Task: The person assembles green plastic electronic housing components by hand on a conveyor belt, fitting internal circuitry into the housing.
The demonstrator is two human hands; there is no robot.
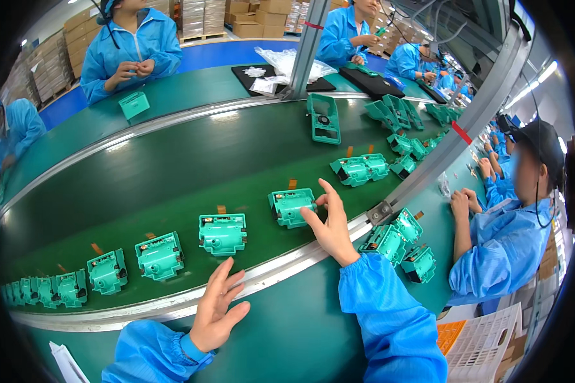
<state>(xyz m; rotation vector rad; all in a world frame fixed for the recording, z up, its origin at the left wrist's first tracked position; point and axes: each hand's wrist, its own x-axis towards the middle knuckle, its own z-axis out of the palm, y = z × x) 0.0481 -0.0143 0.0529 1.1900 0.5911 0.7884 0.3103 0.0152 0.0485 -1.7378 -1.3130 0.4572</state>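
My right hand (333, 228) reaches over the metal rail onto the green belt, fingers apart. Its thumb overlaps the right edge of a green plastic housing (289, 209); whether it touches is hard to tell. My left hand (217, 311) hovers at the near rail with fingers spread and nothing in it. Just beyond it lies another green housing (222, 234), with a small orange tab at its back edge. More of these housings (159, 256) run in a row to the left along the belt. A pair of joined-looking housings (359, 169) lies farther right.
A metal rail (271, 273) edges the belt (153, 169). At right, a slanted metal post (453, 137) rises beside several housings (390, 242) on the bench. A co-worker in blue (505, 249) sits there. Open green frames (324, 120) lie on the belt's far side, with more co-workers beyond.
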